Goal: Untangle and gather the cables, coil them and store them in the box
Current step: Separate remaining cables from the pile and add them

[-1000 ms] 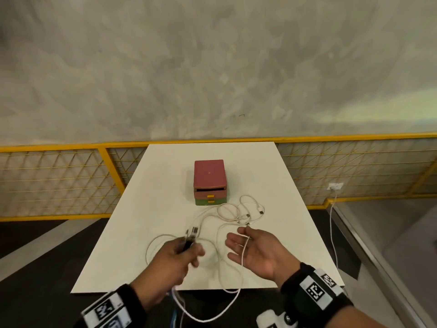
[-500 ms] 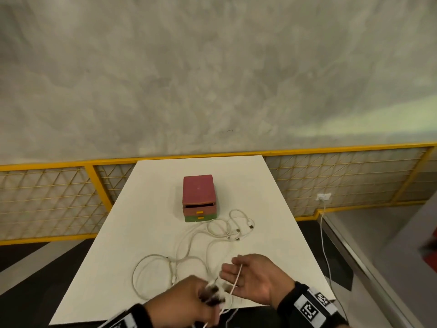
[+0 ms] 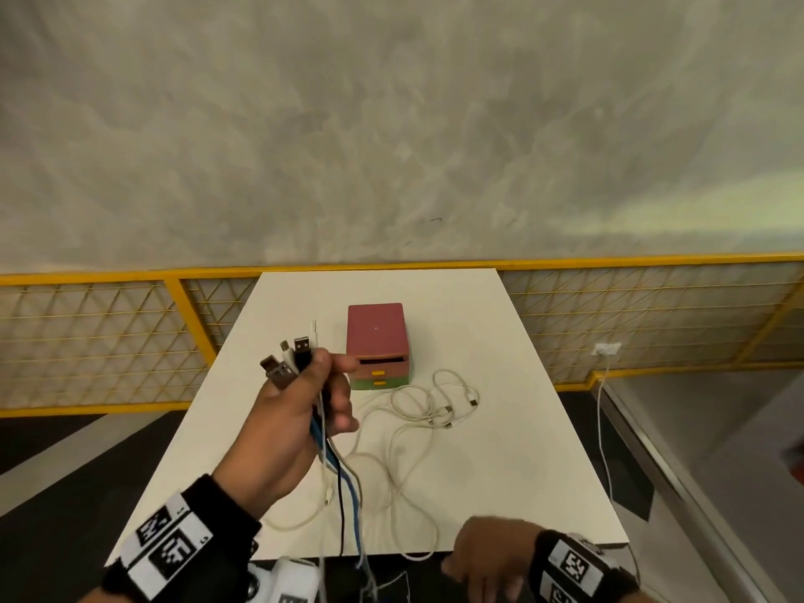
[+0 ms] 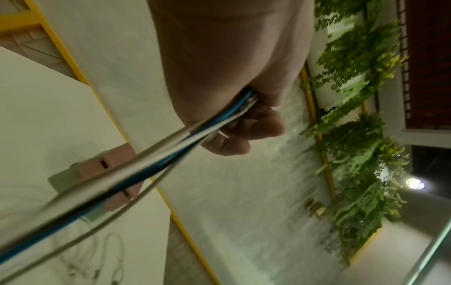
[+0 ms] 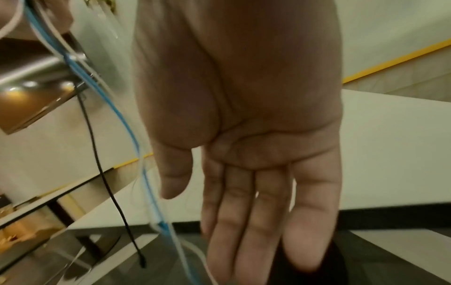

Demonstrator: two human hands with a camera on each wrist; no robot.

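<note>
My left hand (image 3: 317, 398) is raised above the white table (image 3: 500, 463) and grips a bundle of cables (image 3: 343, 485) just below their USB plugs (image 3: 289, 361). Blue, black and white strands hang from the fist past the table's near edge; the left wrist view shows the fingers (image 4: 253, 131) curled round the cables (image 4: 151, 160). Loose white cables (image 3: 435, 406) lie tangled on the table in front of the red and green drawer box (image 3: 377, 341). My right hand (image 3: 487, 559) is low at the near edge, fingers (image 5: 263, 216) straight and holding nothing, beside the hanging cables (image 5: 149, 192).
A yellow-framed mesh fence (image 3: 108, 337) runs behind the table, before a grey wall. At the right a white cord (image 3: 602, 428) hangs from a wall socket (image 3: 605, 349) by a raised ledge. Dark floor surrounds the table.
My left hand rose from the near edge to above the table, lifting the cable ends so the strands hang down. My right hand let go of the white cable and dropped below the table's near edge.
</note>
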